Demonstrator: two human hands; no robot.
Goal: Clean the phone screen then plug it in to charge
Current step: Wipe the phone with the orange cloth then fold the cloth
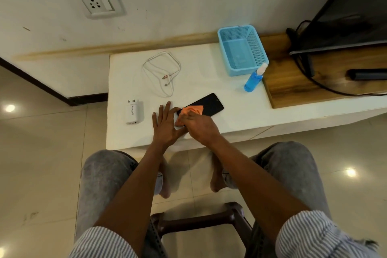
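A black phone (207, 102) lies screen-up on the white table (240, 111). My right hand (199, 126) grips an orange cloth (192, 110) and presses it on the phone's near end. My left hand (165, 125) lies flat with fingers straight on the table, touching the phone's near left edge. A white charger adapter (134, 111) lies to the left of my left hand. A coiled white cable (162, 73) rests farther back. The wall socket (96, 1) is up on the wall at the left.
A blue mesh basket (243, 49) stands at the back of the table, with a blue spray bottle (254, 79) beside it. A TV (351, 12) and a dark remote (367, 74) sit on the wooden shelf to the right. A brown stool (199, 224) is under me.
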